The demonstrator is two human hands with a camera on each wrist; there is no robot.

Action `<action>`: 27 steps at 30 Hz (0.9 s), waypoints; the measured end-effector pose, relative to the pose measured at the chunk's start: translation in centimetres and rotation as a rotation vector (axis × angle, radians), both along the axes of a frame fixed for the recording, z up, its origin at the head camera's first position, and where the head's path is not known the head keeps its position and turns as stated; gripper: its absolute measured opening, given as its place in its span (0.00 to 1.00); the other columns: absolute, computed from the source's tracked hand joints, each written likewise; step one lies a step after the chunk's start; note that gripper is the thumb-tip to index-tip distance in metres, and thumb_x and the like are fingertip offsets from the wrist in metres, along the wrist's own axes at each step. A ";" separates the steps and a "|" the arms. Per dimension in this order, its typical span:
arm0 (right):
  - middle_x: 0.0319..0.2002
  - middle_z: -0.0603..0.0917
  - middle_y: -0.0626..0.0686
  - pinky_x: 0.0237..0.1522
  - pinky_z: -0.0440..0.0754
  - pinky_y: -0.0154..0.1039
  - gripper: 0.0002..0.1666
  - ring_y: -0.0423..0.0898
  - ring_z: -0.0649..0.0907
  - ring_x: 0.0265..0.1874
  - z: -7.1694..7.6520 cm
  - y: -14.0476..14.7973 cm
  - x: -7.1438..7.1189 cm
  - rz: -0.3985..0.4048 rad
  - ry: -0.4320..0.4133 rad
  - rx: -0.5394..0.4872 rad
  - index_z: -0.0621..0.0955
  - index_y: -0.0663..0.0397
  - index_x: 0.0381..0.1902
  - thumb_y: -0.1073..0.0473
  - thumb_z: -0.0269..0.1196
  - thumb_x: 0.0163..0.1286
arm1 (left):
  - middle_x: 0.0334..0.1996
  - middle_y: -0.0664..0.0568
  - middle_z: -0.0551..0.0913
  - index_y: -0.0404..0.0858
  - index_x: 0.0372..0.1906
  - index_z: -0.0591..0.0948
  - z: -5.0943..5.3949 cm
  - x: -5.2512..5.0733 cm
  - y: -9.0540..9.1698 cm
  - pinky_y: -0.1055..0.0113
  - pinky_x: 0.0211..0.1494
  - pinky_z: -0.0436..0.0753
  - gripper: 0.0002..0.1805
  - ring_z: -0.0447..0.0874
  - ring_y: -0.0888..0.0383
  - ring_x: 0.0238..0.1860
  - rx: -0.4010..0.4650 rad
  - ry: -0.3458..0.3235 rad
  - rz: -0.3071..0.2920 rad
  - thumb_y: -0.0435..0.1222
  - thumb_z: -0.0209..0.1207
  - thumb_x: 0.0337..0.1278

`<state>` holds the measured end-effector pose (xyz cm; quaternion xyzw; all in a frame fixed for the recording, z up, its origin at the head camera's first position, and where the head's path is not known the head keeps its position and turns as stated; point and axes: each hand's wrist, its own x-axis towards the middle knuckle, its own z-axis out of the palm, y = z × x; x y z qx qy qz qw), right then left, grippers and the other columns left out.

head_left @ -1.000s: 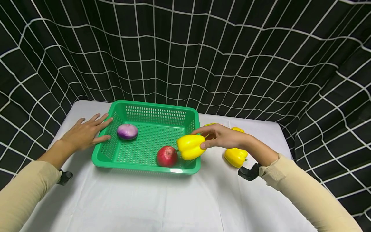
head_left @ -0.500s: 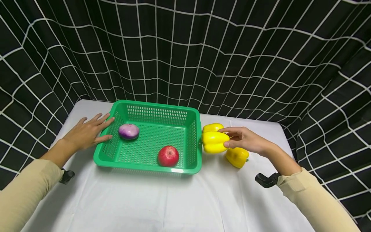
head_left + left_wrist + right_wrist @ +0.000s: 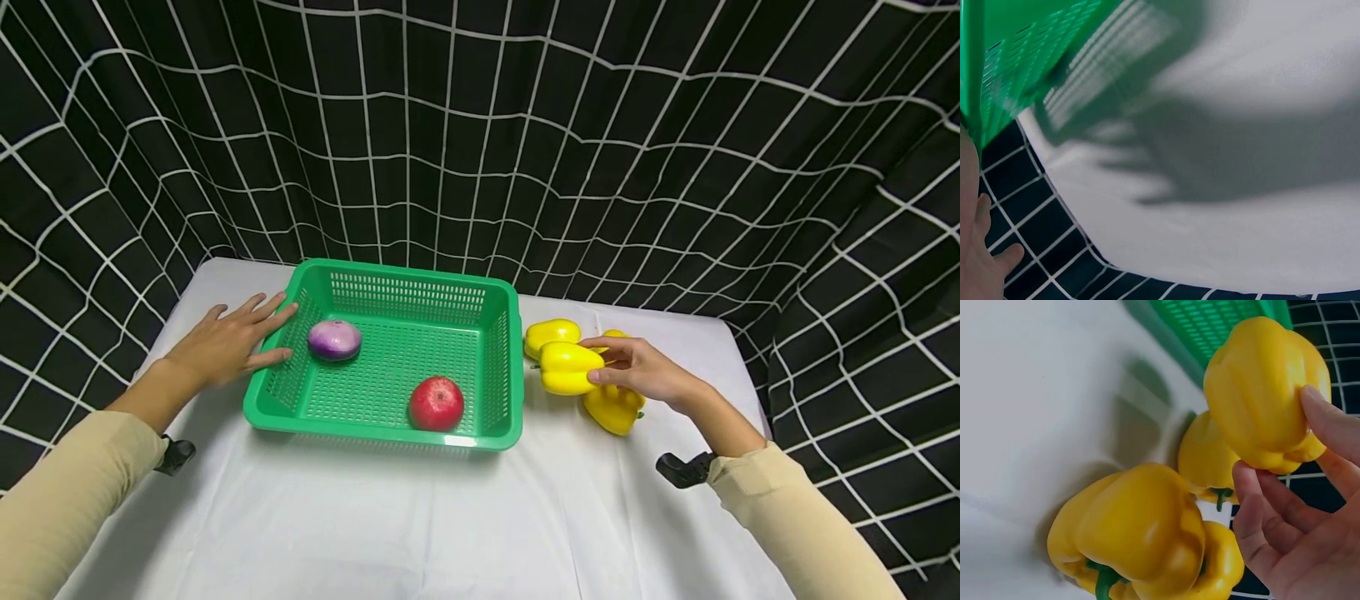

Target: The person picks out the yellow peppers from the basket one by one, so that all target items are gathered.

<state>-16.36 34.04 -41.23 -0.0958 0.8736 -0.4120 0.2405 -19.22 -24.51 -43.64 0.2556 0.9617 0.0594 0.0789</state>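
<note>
My right hand (image 3: 648, 368) holds a yellow bell pepper (image 3: 570, 369) by one end, to the right of the green basket (image 3: 382, 435). In the right wrist view this pepper (image 3: 1263, 394) is lifted over the table, pinched between thumb and fingertips. Around it on the cloth lie a yellow pepper (image 3: 551, 336) beside the basket, another (image 3: 612, 410) nearer me, and a third (image 3: 617, 335) partly hidden by my hand. With fingers spread and straight, my left hand (image 3: 234, 340) rests on the basket's left rim; the left wrist view catches only some of its fingers (image 3: 1013, 256).
Inside the basket, a purple-and-white onion-like vegetable (image 3: 334, 340) lies at the left and a red pomegranate (image 3: 436, 404) at the front right. White cloth (image 3: 420, 525) covers the table. A black curtain with white grid lines (image 3: 450, 142) stands behind and at both sides.
My right hand has carried the yellow bell pepper from above the basket's right end out over the table, to the right. The left hand stays on the rim.
</note>
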 end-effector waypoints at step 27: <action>0.52 0.81 0.65 0.46 0.82 0.45 0.26 0.57 0.81 0.48 -2.4 -0.4 -1.3 0.082 0.068 0.091 0.76 0.65 0.63 0.62 0.65 0.70 | 0.77 0.39 0.54 0.41 0.78 0.59 -0.1 0.1 0.1 0.27 0.68 0.55 0.41 0.51 0.34 0.75 0.014 0.023 0.009 0.56 0.54 0.69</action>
